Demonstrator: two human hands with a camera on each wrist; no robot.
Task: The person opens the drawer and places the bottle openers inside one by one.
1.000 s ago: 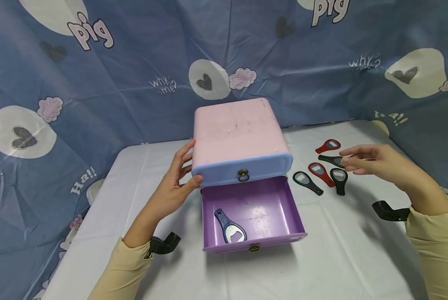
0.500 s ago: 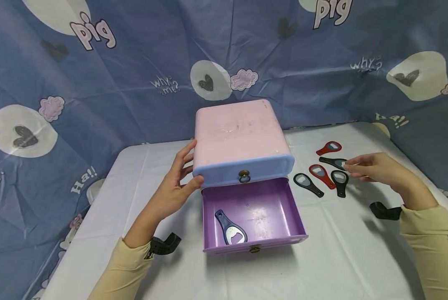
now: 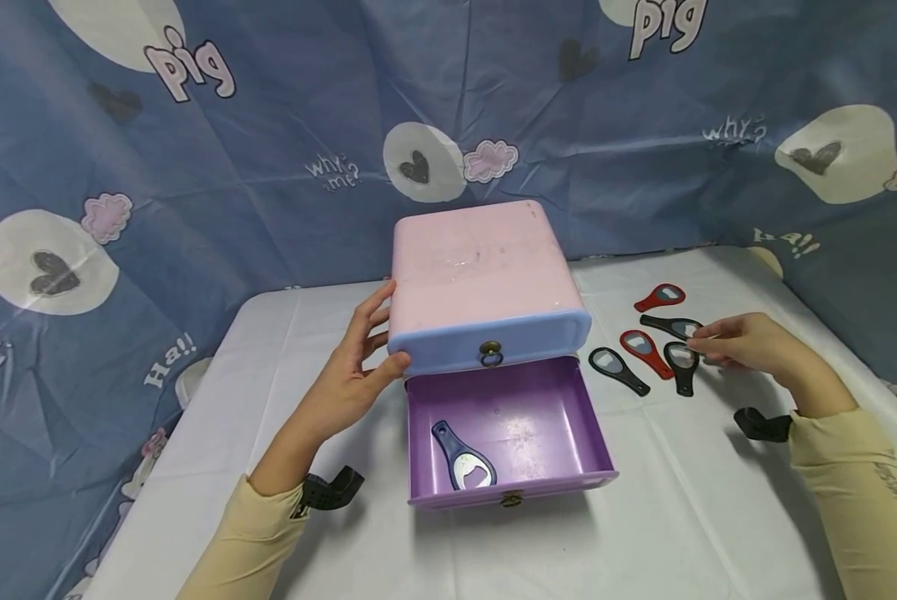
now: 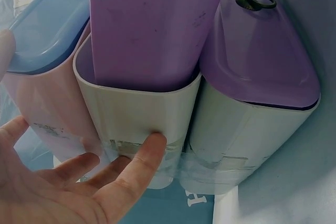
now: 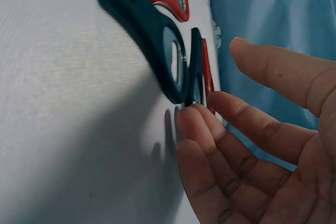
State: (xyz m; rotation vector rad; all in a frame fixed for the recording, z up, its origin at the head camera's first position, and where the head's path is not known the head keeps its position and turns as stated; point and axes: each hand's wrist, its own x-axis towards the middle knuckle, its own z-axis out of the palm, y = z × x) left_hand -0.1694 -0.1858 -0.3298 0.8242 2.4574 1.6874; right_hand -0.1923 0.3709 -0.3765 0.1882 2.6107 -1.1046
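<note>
Resting against the left side of a small plastic chest of drawers with a pink top and a blue front (image 3: pixel 486 258), the left hand (image 3: pixel 339 379) is spread, its thumb by the front corner. Maybe it is there so the chest does not slide. The left wrist view shows a shut purple drawer (image 4: pixel 268 51) with a dark ring at the bottom of the chest.

The shiny purple plastic drawer (image 3: pixel 531 421) in the middle of the chest is pulled out to the front, so its inside can be reached from above. One dark blue, paddle-shaped bottle opener with a metal plate (image 3: pixel 463 458) lies flat in its left front part.

On the bench with a white cloth (image 3: pixel 674 500), to the right of the chest, lie five more paddle-shaped openers: two red ones, one at the back (image 3: pixel 660 297) and one in the middle (image 3: pixel 646 354), and three black ones. They sit close together, maybe so they are easy to reach.

The right hand (image 3: pixel 752 337) is at the side of this group far from the chest, fingers loosely bent. Its tips are right by the back black opener (image 3: pixel 669 326) and the front black opener (image 3: pixel 683 360); I cannot tell if they touch.
</note>
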